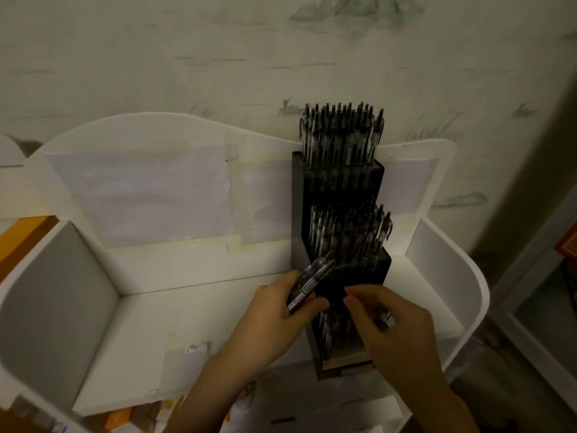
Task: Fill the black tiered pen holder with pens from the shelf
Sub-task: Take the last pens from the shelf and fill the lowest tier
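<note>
The black tiered pen holder stands on the right part of a white shelf, against the shelf's back panel. Its top tier and middle tier are packed with dark pens standing upright. My left hand grips a small bundle of pens just left of the lowest tier, their ends pointing up and right. My right hand hovers over the lowest tier with fingers curled among the pens there; whether it pinches one is unclear.
The white shelf has raised side walls and a back panel with taped paper. Orange boxes sit at the far left, and more packages lie on a level below. A patterned wall rises behind.
</note>
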Action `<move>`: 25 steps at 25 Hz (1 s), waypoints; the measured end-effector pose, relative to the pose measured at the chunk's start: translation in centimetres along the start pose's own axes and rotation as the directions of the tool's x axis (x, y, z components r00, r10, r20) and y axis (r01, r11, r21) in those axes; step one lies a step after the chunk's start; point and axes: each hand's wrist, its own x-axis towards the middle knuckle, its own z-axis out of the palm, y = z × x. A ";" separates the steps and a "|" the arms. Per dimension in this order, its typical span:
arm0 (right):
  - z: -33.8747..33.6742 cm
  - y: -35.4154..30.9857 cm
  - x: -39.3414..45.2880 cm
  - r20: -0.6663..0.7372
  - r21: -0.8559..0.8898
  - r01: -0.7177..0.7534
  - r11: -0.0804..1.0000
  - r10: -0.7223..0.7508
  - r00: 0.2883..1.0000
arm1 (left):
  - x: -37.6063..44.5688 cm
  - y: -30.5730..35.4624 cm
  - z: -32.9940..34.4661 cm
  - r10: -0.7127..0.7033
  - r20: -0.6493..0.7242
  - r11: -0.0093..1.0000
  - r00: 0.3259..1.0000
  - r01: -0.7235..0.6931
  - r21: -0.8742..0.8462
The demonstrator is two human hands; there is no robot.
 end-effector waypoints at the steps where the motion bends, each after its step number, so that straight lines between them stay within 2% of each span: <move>1: 0.1 -0.4 0.5 0.041 0.078 -0.045 0.996 0.042 0.998 | 0.0 0.1 0.2 0.008 0.010 1.000 1.000 -0.008 -0.004; 3: 0.3 -1.2 1.6 0.211 0.218 -0.174 0.960 0.128 0.969 | 0.1 0.2 0.5 0.005 0.047 1.000 0.999 -0.003 -0.027; 5: 0.5 -1.7 2.3 0.385 0.337 -0.276 0.900 0.136 0.913 | 0.1 0.3 0.7 -0.014 0.089 0.998 0.996 0.020 -0.064; 8: 0.2 -1.9 2.8 0.495 0.421 -0.351 0.836 0.113 0.862 | 0.0 0.4 0.8 -0.019 0.117 0.997 0.993 0.028 -0.076; 13: -0.5 -1.6 3.0 0.490 0.417 -0.341 0.843 0.108 0.865 | 0.0 0.3 0.9 -0.033 0.117 0.995 0.993 0.043 -0.086; 17: -0.3 -1.3 2.9 0.417 0.433 -0.330 0.839 0.138 0.898 | 0.2 0.5 0.9 -0.011 0.121 0.996 0.993 0.022 -0.091; 25: -0.7 -0.8 3.2 0.291 0.467 -0.297 0.833 0.172 0.941 | 0.8 0.3 0.6 -0.052 0.162 0.978 0.985 0.083 -0.189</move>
